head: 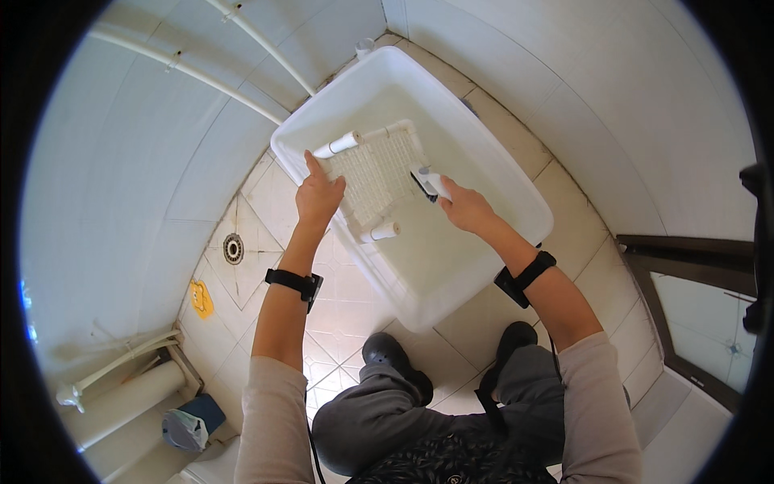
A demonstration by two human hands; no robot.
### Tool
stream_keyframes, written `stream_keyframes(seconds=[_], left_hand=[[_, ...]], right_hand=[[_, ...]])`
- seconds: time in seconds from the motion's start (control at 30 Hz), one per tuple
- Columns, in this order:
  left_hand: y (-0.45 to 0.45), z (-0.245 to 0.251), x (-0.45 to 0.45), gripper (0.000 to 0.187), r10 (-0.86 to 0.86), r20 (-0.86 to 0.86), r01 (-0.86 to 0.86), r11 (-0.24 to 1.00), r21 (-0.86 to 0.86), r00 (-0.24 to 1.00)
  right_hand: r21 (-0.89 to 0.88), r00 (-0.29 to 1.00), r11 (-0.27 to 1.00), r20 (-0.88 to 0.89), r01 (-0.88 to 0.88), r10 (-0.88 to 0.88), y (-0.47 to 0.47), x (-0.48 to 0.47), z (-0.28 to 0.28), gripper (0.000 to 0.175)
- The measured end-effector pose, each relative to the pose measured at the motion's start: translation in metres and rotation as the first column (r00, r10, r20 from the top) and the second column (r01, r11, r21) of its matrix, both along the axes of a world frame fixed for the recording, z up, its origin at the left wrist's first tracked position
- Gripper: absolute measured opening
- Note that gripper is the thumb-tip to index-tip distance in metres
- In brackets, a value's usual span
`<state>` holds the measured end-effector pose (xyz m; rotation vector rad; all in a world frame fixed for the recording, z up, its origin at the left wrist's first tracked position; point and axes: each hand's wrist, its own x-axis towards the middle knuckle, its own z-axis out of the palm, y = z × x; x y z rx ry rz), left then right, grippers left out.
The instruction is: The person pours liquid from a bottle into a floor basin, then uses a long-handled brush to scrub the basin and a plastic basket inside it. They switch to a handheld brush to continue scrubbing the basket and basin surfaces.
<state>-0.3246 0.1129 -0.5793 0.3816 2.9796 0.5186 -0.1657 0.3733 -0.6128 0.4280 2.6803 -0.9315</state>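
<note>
A large white plastic tub (pixel 496 248) holds cloudy water. In it lies a white mesh panel (pixel 375 175) framed with plastic pipe, its far and right parts in the water. My left hand (pixel 320 190) rests at the panel's left edge, fingers spread, close to a short white pipe end (pixel 338 145); how firmly it grips is hidden. Near the panel's near edge another pipe end (pixel 382 232) sticks out. My right hand (pixel 464 206) is closed around the handle of a white scrubbing brush (pixel 430 183) with dark bristles, at the panel's right side.
Tiled floor surrounds the tub, with a round floor drain (pixel 233 248) and a yellow cartoon mat (pixel 201 299) at the left. White pipes (pixel 242 97) run along the wall behind. A small bin (pixel 193 423) stands at the lower left, and a dark-framed door (pixel 683 266) at the right.
</note>
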Motion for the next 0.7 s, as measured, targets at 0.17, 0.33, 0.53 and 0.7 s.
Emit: stream_keyframes(seconds=[0.17, 0.33, 0.53, 0.7], left_hand=[[0.0, 0.001, -0.002, 0.094, 0.023, -0.04, -0.026, 0.997, -0.076, 0.999], [0.002, -0.003, -0.011, 0.091, 0.023, -0.079, -0.037, 0.983, -0.178, 0.997], [0.004, -0.005, -0.012, 0.085, -0.005, -0.088, -0.013, 0.978, -0.209, 0.996], [0.005, -0.01, -0.013, 0.08, -0.007, -0.105, -0.018, 0.971, -0.237, 0.994]], right_hand=[[0.109, 1.0, 0.994, -0.012, 0.001, 0.0, 0.0, -0.027, 0.0, 0.056], [0.192, 0.997, 0.979, 0.041, -0.067, 0.06, -0.016, -0.035, -0.016, 0.059], [0.172, 0.993, 0.978, 0.052, -0.115, 0.107, -0.004, -0.036, -0.023, 0.053], [0.182, 0.996, 0.982, -0.056, -0.057, 0.068, -0.005, -0.06, -0.027, 0.053]])
